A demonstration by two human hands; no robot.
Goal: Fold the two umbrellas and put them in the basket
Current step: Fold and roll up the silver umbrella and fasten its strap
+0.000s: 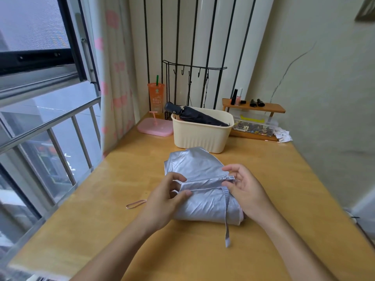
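Note:
A silver umbrella (199,179) lies collapsed on the wooden table (113,230), its canopy loose and creased, its grey strap (226,216) trailing toward me. My left hand (164,201) pinches a fold of the canopy on its left side. My right hand (246,189) pinches the fabric on the right, near where the strap is sewn. A pink wrist loop (135,204) of this umbrella pokes out left of my left hand. Behind it stands a cream basket (200,136) with a folded black umbrella (194,116) lying slantwise inside, handle up at the left.
A pink tray (155,128) and an orange cup (156,100) stand left of the basket. At the back right are a clear box of small items (253,124) and a small wooden shelf (253,107) with cosmetics. A window and curtain line the left; a wall borders the right.

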